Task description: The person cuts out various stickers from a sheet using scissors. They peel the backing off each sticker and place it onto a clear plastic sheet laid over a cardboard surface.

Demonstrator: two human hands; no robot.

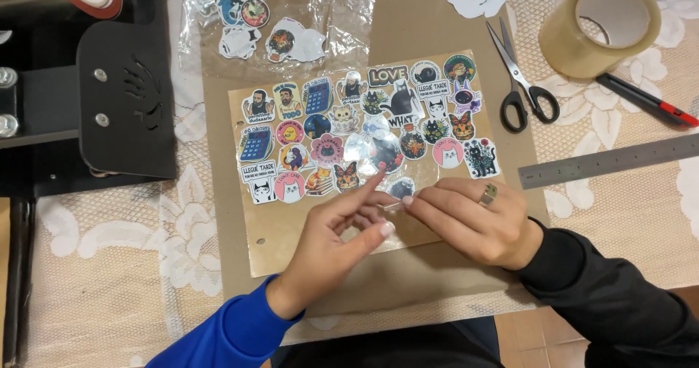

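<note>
A brown cardboard sheet (291,244) lies in front of me with several colourful stickers (364,128) laid out on it in rows under a clear film. My left hand (335,244), in a blue sleeve, and my right hand (473,219), in a black sleeve with a ring, meet at the lower edge of the rows. Both pinch a small round sticker (400,188) with a clear piece of film between the fingertips. My left index finger points up toward the stickers.
Scissors (520,84), a roll of clear tape (601,22), a red-and-black cutter (644,99) and a steel ruler (604,160) lie to the right on a lace tablecloth. A plastic bag with loose stickers (269,26) sits at the top. A black press machine (124,91) stands at left.
</note>
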